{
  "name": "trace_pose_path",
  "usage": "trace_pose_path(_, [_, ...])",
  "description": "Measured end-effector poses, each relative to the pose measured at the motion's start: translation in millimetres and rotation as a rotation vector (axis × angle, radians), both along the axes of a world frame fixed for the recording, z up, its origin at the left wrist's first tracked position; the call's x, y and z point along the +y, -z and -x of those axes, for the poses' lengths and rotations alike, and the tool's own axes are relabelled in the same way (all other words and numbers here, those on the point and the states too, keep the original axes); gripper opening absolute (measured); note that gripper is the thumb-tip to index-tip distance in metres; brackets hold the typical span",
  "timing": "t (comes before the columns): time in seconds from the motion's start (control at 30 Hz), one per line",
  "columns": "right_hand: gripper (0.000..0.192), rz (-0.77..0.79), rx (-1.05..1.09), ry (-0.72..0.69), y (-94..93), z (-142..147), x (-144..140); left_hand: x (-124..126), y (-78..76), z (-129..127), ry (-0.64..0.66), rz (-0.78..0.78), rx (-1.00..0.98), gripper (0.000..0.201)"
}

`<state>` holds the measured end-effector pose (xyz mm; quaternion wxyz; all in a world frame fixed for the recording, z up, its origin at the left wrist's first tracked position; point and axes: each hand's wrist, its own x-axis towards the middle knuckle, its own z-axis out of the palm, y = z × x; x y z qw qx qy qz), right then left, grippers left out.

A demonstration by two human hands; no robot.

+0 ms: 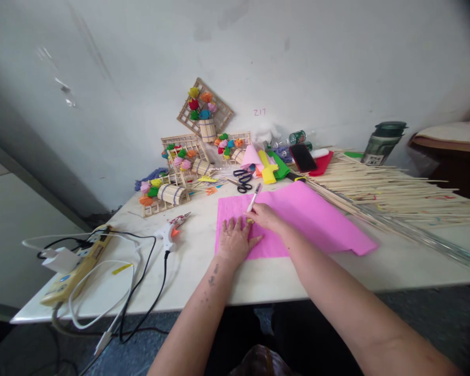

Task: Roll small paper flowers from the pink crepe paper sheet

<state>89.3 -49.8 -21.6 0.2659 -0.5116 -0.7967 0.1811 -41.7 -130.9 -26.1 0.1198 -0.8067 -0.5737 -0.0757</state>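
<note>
A large pink sheet of paper [309, 214] lies spread on the white table. My left hand [235, 237] rests flat on its left part, fingers apart. Just right of those fingertips, my right hand [263, 215] is closed around a white pen [254, 197], whose lower end points down at the paper. A small yellowish piece [249, 220] shows on the sheet between my two hands, partly covered by fingers; I cannot make out what it is. Dark-handled scissors [243, 180] lie beyond the sheet's far edge.
At the left are a glue gun [167, 234] and a power strip [78, 266] with loose cables. Stick frames with colourful flowers [172, 194] stand behind. Many thin wooden sticks [387, 188], a phone [302, 157] and a green bottle [383, 143] are at the right.
</note>
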Motion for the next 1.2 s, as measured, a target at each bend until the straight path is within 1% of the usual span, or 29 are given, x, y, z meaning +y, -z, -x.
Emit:
trace_pose_path(0.17, [0.019,-0.025,-0.052,0.019,-3.4,3.7,-3.8,-0.2,-1.6,-0.7,-0.001,0.021,0.001,0.059])
trace_pose_path(0.73, [0.021,-0.054,-0.161,0.068,-3.2,8.3,-5.4,0.1,-2.4,-2.2,-0.009,0.035,0.013,0.061])
trace_pose_path(0.97, [0.023,-0.08,-0.164,0.048,-0.3,7.4,-3.3,-0.8,-2.0,-0.8,0.005,0.047,0.018,0.067])
trace_pose_path(1.2, [0.024,-0.057,-0.14,0.054,-1.8,5.8,-3.9,-3.2,-3.2,-1.2,0.021,0.072,0.019,0.077])
